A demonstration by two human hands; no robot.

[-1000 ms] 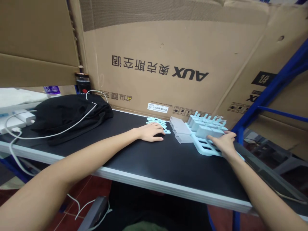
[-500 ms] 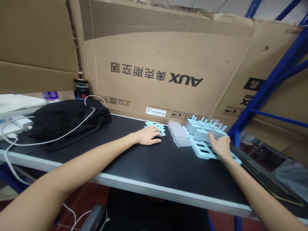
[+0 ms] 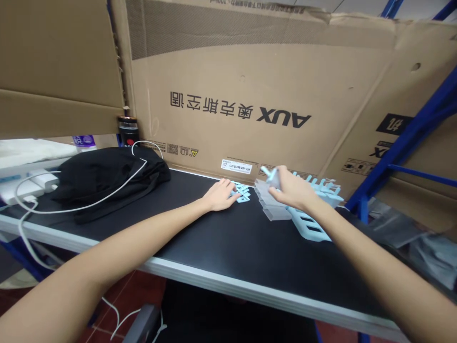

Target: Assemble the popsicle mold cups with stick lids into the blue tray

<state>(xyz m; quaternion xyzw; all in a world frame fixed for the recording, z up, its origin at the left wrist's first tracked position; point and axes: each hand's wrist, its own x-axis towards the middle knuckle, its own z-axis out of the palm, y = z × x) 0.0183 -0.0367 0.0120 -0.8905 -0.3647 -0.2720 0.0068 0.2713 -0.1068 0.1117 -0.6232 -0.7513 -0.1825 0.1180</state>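
Observation:
At the table's far side, my left hand (image 3: 222, 194) lies on a small pile of flat light-blue plastic pieces (image 3: 243, 192), its thumb apart from the fingers. My right hand (image 3: 293, 188) is raised above a row of clear plastic moulds (image 3: 270, 204), its fingers closed round a popsicle mould (image 3: 273, 178) with a blue stick end pointing up and left. Behind and below that wrist stands a light-blue slotted rack (image 3: 310, 230). Several popsicle moulds with upright stick handles (image 3: 323, 185) sit in it, partly hidden by my forearm.
A large cardboard panel (image 3: 214, 71) walls off the back. On the left lie a black cloth bag (image 3: 107, 176), a white cable (image 3: 94, 205) and white chargers (image 3: 43, 180), near a dark jar (image 3: 128, 131). Blue shelf posts (image 3: 421, 109) rise at right.
My right hand has lifted a popsicle mould from the rack and carried it left, over the clear moulds. My left hand stays at the blue pieces, its fingers slightly more curled. The view has shifted slightly.

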